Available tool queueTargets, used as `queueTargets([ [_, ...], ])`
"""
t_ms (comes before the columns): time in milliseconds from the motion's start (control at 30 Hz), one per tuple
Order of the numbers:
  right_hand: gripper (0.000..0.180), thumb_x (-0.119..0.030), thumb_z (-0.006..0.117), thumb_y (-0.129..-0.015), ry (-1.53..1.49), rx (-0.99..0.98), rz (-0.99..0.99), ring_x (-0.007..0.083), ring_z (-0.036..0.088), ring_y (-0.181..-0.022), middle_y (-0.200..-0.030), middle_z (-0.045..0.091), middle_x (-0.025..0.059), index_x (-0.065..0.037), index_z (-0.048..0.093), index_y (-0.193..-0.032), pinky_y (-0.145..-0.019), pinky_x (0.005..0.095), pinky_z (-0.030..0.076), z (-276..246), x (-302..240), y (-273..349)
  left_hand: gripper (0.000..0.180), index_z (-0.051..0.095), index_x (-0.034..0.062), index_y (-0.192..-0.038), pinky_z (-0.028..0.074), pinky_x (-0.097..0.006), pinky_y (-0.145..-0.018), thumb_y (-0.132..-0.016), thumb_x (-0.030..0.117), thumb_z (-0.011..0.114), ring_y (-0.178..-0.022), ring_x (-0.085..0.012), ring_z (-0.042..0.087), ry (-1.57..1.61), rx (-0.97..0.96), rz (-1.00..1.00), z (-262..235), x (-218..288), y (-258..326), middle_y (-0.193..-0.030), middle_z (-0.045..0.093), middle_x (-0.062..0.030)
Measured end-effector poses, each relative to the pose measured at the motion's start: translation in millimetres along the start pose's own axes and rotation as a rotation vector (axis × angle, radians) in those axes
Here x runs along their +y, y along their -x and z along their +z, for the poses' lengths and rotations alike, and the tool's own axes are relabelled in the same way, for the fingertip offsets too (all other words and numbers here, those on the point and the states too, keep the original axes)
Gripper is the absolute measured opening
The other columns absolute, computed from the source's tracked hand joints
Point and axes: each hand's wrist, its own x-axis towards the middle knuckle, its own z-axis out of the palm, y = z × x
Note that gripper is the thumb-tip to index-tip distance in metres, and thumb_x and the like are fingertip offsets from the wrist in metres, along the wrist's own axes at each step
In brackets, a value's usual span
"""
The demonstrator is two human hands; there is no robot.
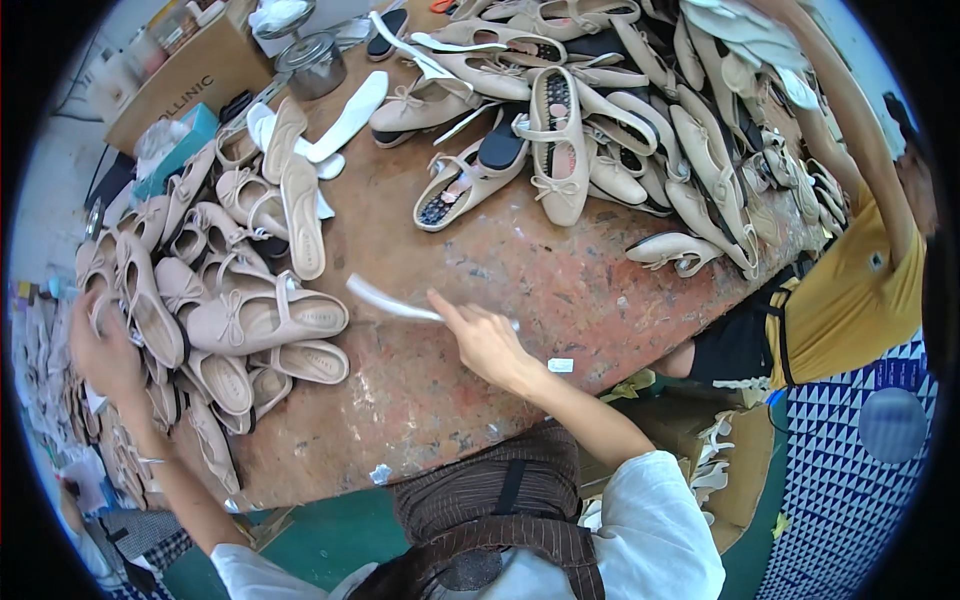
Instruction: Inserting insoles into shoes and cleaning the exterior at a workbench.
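My right hand [488,342] is over the brown worktable [560,280], its fingers closed on a thin white insole strip [390,300] that sticks out to the left. My left hand [100,352] reaches to the far left, into a pile of beige bow flats [250,318]; its fingers are among the shoes, and I cannot tell whether it grips one. A large beige flat lies just right of that hand, at the pile's edge.
A big heap of beige flats [600,120] covers the table's far side. Loose white insoles [345,120], a metal tin [312,62], a teal tissue box [178,150] and a cardboard box [190,75] sit at the back left. A person in a yellow shirt [850,290] works on the right.
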Motion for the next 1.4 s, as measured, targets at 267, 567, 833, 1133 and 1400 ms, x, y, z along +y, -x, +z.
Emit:
queueTargets([
  [267, 0.067, -0.004, 0.055, -0.089, -1.444, 0.25, 0.22, 0.0245, 0.046, -0.135, -0.148, 0.047, 0.0151, 0.002, 0.031, -0.152, -0.111, 0.0361, 0.036, -86, 9, 96, 0.037, 0.064, 0.0012, -0.112, 0.051, -0.044, -0.089, -0.083, 0.022, 0.072, -0.107, -0.0328, 0.062, 0.673, -0.661, 0.379, 138, 365, 64, -0.109, 0.066, -0.0159],
  [567, 0.024, -0.018, 0.062, -0.097, -1.342, 0.385, 0.492, 0.0101, 0.06, -0.057, -0.065, 0.064, 0.0017, 0.002, 0.071, -0.087, -0.056, 0.0209, 0.044, -75, 31, 156, 0.006, 0.064, 0.0029, -0.083, 0.05, -0.045, -0.071, -0.078, 0.002, 0.06, -0.086, -0.0354, 0.062, 0.905, -0.65, 0.408, 98, 332, 96, -0.09, 0.058, -0.0156],
  [833, 0.059, -0.033, 0.046, -0.102, -1.637, 0.306, 0.299, 0.0247, 0.067, -0.097, -0.141, 0.049, 0.0258, 0.009, 0.038, -0.142, -0.082, 0.0364, 0.057, -60, 4, 109, 0.028, 0.074, 0.006, -0.092, 0.052, -0.041, -0.083, -0.067, -0.004, 0.067, -0.1, -0.0306, 0.06, 0.84, -0.839, 0.318, -57, 218, 236, -0.123, 0.061, -0.0117],
  [1133, 0.043, -0.013, 0.068, -0.082, 0.226, 0.047, -0.207, 0.0304, 0.052, -0.111, -0.124, 0.057, 0.0126, -0.006, 0.065, -0.125, -0.099, 0.0467, 0.039, -32, -44, 126, 0.043, 0.065, 0.0037, -0.124, 0.045, -0.043, -0.096, -0.082, 0.006, 0.071, -0.105, -0.0333, 0.056, 0.585, -0.543, -0.525, -79, 216, 303, -0.116, 0.057, -0.0161],
  [1400, 0.025, -0.002, 0.072, -0.07, -0.065, 0.055, -0.407, 0.0293, 0.062, -0.106, -0.116, 0.066, 0.0115, -0.005, 0.075, -0.094, -0.089, 0.0423, 0.05, 50, -70, 74, 0.052, 0.062, -0.0063, -0.123, 0.053, -0.021, -0.059, -0.076, 0.004, 0.084, -0.074, -0.0088, 0.06, 0.959, -0.515, -0.875, -51, 214, 317, -0.106, 0.05, -0.0074],
])
